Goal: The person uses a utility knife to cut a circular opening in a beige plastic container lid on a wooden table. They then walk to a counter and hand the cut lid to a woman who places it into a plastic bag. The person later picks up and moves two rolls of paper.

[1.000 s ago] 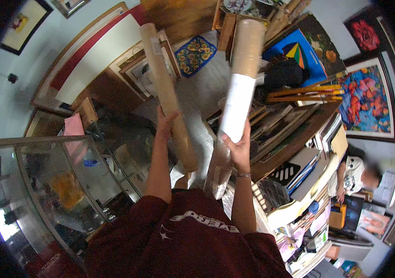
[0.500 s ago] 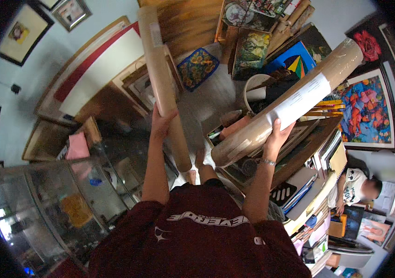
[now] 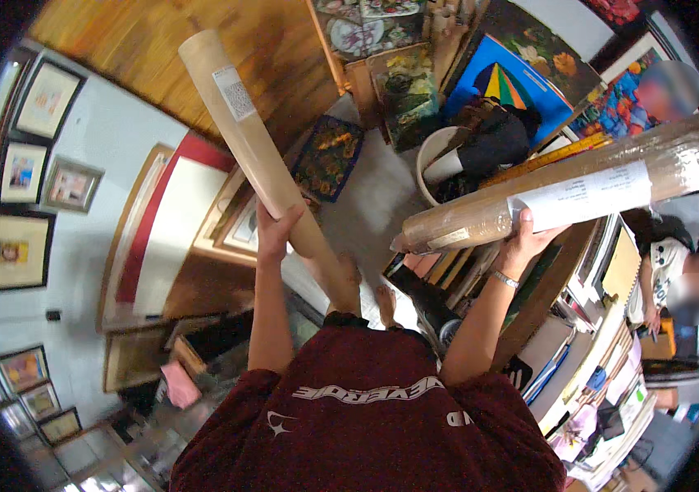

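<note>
My left hand point(image 3: 277, 233) is wrapped round a slim brown cardboard tube point(image 3: 261, 164) that slants up to the far left. A white printed label is stuck near the tube's upper end. On the right, a thicker brown tube point(image 3: 460, 225), wrapped in shiny clear plastic, lies nearly level and reaches to the right rim. My right hand point(image 3: 530, 239) grips it from below, thumb over its white paper label point(image 3: 596, 193). The fingers under each tube are mostly hidden. A band shows on my right wrist.
Framed pictures and boards lean along the left wall. Ahead stand a dark patterned mat point(image 3: 328, 157), leaning paintings point(image 3: 403, 88) and a white bin point(image 3: 436, 156) with rolled items. Shelves of books and papers point(image 3: 612, 279) line the right; a person sits beyond them.
My view and body have turned left. The slim tube's top has swung left, and the thick tube has tipped closer to level, moving right. Both hands keep their hold.
</note>
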Action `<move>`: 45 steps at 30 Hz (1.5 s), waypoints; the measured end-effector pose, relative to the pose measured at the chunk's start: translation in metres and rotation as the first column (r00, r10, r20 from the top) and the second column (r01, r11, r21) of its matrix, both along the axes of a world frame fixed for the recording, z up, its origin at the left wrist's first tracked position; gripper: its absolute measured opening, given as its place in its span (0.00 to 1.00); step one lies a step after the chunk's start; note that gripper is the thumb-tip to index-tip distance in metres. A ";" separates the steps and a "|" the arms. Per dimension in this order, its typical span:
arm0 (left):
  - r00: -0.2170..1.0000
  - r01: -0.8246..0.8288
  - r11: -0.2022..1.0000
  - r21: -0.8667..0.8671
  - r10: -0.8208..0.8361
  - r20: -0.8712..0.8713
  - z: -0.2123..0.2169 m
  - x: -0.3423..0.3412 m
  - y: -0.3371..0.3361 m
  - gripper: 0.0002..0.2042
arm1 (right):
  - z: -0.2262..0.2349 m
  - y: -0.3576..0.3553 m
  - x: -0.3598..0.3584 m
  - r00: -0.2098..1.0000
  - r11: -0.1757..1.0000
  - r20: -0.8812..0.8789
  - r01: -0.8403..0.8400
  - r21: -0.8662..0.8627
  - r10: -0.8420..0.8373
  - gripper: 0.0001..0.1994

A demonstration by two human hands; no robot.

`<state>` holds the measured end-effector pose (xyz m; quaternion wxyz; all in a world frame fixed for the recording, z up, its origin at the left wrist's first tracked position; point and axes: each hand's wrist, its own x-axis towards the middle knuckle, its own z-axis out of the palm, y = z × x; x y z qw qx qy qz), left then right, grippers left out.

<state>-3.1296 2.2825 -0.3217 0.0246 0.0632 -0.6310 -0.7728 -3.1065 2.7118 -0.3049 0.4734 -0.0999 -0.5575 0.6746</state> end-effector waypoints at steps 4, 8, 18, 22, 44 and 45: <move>0.996 0.079 0.995 0.065 -0.075 -0.055 -0.007 -0.087 0.037 0.32 | -0.015 0.024 -0.020 0.995 0.995 0.001 0.099 0.010 -0.099 0.52; 0.959 0.270 0.962 -0.038 -0.272 -0.079 -0.029 -0.181 0.077 0.27 | -0.051 0.043 -0.042 0.963 0.968 0.148 0.237 -0.077 -0.224 0.48; 0.614 0.761 0.620 -0.189 -0.784 -0.098 -0.062 -0.331 0.174 0.38 | -0.082 0.008 -0.065 0.776 0.778 0.265 0.616 -0.122 -0.572 0.44; 0.466 0.853 0.479 -0.208 -0.878 -0.110 -0.063 -0.366 0.233 0.36 | -0.101 0.015 -0.092 0.712 0.710 0.274 0.693 -0.127 -0.647 0.40; 0.022 0.873 -0.115 -0.474 -0.961 0.275 -0.352 -0.391 0.484 0.30 | -0.444 0.122 -0.194 0.570 0.859 0.789 0.500 -0.112 -0.230 0.37; 0.004 0.891 -0.137 -0.433 -0.951 0.308 -0.361 -0.388 0.489 0.29 | -0.459 0.117 -0.191 0.574 0.846 0.777 0.523 -0.103 -0.260 0.36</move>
